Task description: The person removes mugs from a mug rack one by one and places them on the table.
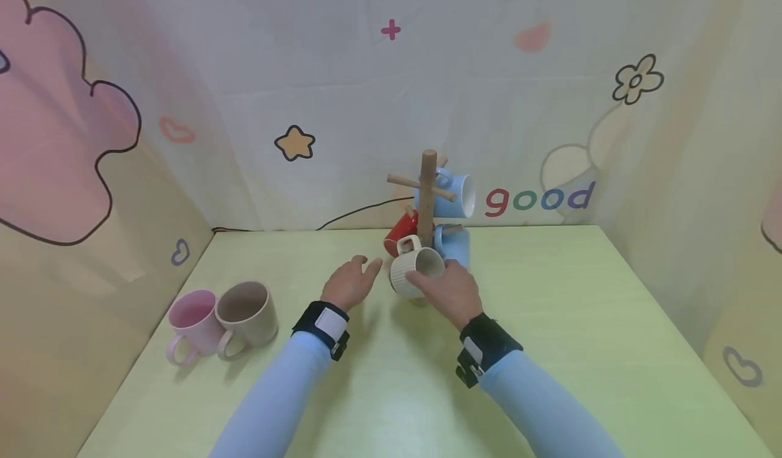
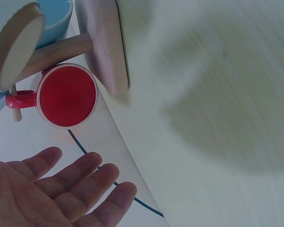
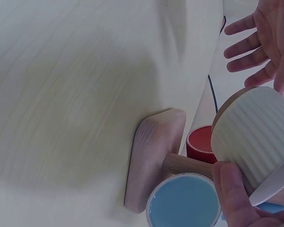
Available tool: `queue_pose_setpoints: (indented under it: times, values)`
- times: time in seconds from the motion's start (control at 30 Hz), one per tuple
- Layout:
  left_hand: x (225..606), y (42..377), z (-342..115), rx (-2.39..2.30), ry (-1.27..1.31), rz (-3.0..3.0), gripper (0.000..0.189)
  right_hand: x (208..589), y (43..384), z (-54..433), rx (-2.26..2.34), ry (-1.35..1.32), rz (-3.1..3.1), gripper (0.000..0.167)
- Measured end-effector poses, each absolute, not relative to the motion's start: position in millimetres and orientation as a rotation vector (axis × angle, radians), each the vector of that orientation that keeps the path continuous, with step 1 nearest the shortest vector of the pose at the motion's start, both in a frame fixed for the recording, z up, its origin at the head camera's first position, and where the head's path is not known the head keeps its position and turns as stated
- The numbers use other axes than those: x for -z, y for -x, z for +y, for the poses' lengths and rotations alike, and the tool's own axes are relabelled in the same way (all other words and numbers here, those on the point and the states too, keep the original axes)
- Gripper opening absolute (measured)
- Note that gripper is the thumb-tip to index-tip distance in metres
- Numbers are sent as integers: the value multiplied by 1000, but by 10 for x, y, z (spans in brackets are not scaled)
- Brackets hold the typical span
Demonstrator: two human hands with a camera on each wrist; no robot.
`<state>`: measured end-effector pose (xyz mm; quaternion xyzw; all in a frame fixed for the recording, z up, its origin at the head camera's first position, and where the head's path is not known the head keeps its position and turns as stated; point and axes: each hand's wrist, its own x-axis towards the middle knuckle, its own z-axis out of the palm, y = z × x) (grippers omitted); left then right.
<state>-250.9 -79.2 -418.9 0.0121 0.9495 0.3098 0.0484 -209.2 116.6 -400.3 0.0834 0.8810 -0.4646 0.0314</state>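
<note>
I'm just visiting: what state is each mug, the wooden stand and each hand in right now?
White ribbed mug: tilted, held.
Right hand: gripping that mug.
Left hand: open, holding nothing.
Red mug: hanging on the stand.
Upper blue mug: hanging sideways.
Lower blue mug: hanging below it.
Wooden stand: upright.
Pink mug: upright on the table.
Beige mug: upright beside it.

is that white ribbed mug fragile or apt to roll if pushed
The white ribbed mug looks ceramic, so it may chip if knocked against the wooden stand. Its ribs likely give the right hand some grip. Laid sideways, its round body could roll until the handle catches.
</note>
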Motion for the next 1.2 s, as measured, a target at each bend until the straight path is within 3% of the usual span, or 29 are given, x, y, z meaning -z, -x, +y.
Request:
queue_pose_setpoints:
  times: [0.43, 1.2]
  values:
    - [4131, 2503, -829, -989, 5, 2864, 65, 3946, 1976, 1147, 1434, -197, 2699, 77]
    - [4005, 2491, -839, -1193, -147, 2789, 59, 3972, 1950, 1181, 1214, -50, 2786, 70]
